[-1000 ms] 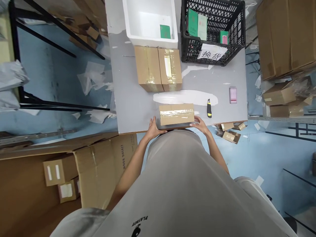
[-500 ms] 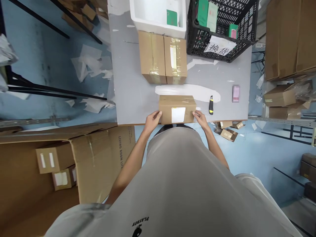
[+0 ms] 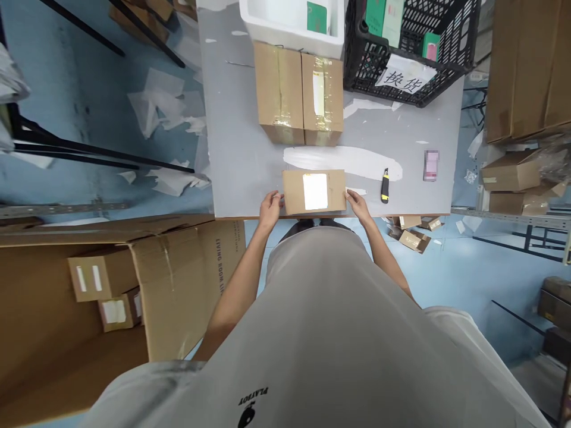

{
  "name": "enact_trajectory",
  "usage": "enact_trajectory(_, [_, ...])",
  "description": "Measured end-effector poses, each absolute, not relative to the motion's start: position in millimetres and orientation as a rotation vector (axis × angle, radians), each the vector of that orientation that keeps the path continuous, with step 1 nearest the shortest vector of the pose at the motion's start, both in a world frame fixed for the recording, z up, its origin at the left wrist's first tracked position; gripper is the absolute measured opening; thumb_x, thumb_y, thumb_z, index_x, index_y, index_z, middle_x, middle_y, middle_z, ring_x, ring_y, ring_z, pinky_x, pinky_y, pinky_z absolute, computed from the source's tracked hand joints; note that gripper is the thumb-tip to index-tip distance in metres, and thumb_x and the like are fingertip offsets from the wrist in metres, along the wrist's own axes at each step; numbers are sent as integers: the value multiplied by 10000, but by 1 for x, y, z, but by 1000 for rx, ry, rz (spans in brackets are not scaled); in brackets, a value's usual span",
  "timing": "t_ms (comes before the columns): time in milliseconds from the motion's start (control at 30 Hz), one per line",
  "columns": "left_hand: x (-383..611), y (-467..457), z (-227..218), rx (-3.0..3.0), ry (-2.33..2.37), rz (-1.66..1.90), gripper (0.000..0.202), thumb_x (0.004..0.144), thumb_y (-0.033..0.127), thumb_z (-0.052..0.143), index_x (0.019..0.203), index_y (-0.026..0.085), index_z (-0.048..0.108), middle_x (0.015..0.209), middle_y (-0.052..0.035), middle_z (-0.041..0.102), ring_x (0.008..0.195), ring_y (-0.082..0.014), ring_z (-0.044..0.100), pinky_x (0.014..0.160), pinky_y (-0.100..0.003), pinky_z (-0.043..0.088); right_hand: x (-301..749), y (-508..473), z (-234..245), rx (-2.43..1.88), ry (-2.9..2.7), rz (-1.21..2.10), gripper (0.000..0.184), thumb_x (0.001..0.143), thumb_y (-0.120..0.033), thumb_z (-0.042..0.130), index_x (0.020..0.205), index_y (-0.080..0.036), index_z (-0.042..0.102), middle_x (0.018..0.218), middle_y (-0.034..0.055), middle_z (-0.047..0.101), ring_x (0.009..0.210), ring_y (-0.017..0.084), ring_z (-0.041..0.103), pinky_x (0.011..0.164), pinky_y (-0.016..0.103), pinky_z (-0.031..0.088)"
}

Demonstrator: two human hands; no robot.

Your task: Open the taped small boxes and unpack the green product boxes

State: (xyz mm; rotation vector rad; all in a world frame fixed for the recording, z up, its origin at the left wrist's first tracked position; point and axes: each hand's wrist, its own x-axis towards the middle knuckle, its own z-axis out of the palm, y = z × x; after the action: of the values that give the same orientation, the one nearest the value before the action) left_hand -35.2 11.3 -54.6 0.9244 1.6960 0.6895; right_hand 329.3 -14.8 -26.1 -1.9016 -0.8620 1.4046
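A small brown cardboard box (image 3: 293,191) rests near the front edge of the grey table, its white label (image 3: 315,191) facing up. My left hand (image 3: 270,210) is at the box's left end, fingers curled with the tips against its side. At the opposite end, my right hand (image 3: 358,205) pinches the box's right edge with thumb and fingers. The undersides of both hands are hidden. To the right of the box lies a black and yellow utility knife (image 3: 385,186).
Two taped cartons (image 3: 280,89) stand beyond the box, before a white bin (image 3: 292,41). A black crate (image 3: 410,74) with green boxes is at the back right. A pink item (image 3: 430,165) lies on the right. A large open carton (image 3: 187,285) is at lower left.
The small box has shifted left and tipped back, so its labelled face now points more upward. My left hand has moved outward to the box's end; my right hand has followed it slightly left.
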Motion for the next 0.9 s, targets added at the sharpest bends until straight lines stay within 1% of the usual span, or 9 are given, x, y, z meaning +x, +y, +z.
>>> enact_trajectory(33, [-39,7,-55,843,1722,707,408,1022,427,653,1287,167,823,1333,-187,871,1169,-312,843,1133,-472,668,332,-20,-25,-1915,-837,1394,838,894,-858,891,1440,-222,857,1678,173,779,1645,379,671,1465,565,467])
enact_trajectory(100, [-47,-3,-56,736,1760,736,309,924,338,687,1142,176,833,1318,-180,878,1195,-306,853,1187,-476,653,337,-33,-24,-1940,-803,1385,853,892,-858,892,1452,-216,840,1680,193,773,1658,378,658,1471,565,458])
enact_trajectory(167, [-51,-13,-56,729,1775,752,222,857,298,699,1001,188,827,1284,-175,892,1236,-322,855,1224,-495,643,340,-45,-23,-1950,-787,1396,843,893,-853,893,1437,-212,832,1671,208,774,1653,380,661,1470,569,458])
enact_trajectory(233, [-52,-21,-56,732,1782,738,195,821,286,696,938,202,827,1226,-157,907,1237,-332,859,1232,-518,647,341,-54,-23,-1959,-774,1414,821,889,-846,901,1408,-213,832,1658,213,780,1638,379,675,1465,574,466])
enact_trajectory(400, [-46,-32,-58,731,1778,692,217,812,310,668,912,231,843,1093,-112,919,1158,-325,867,1193,-539,683,338,-60,-25,-1992,-746,1444,760,878,-815,925,1368,-240,836,1592,180,826,1583,371,721,1443,601,497])
enact_trajectory(567, [-45,-31,-59,758,1778,685,148,790,299,707,862,234,819,1117,-126,925,1197,-338,861,1208,-535,676,337,-59,-27,-1962,-799,1496,673,901,-720,926,1368,-243,840,1552,177,848,1573,371,735,1432,593,514])
enact_trajectory(667, [-45,-30,-59,772,1779,675,182,795,291,657,862,238,818,1097,-115,923,1184,-332,864,1235,-541,658,336,-59,-29,-1944,-811,1518,617,913,-648,903,1367,-235,834,1560,176,843,1573,357,738,1424,572,527])
enact_trajectory(767, [-45,-30,-60,786,1782,659,194,787,304,670,891,240,821,1082,-103,921,1175,-333,857,1229,-535,657,334,-58,-32,-1946,-805,1524,574,905,-556,882,1371,-225,826,1554,174,844,1556,349,748,1419,568,531])
enact_trajectory(900, [-42,-31,-60,785,1759,629,202,798,319,634,885,235,797,1044,-119,906,1195,-347,855,1225,-545,661,331,-56,-33,-1947,-823,1531,544,888,-485,864,1372,-239,831,1536,150,854,1525,348,760,1407,583,539])
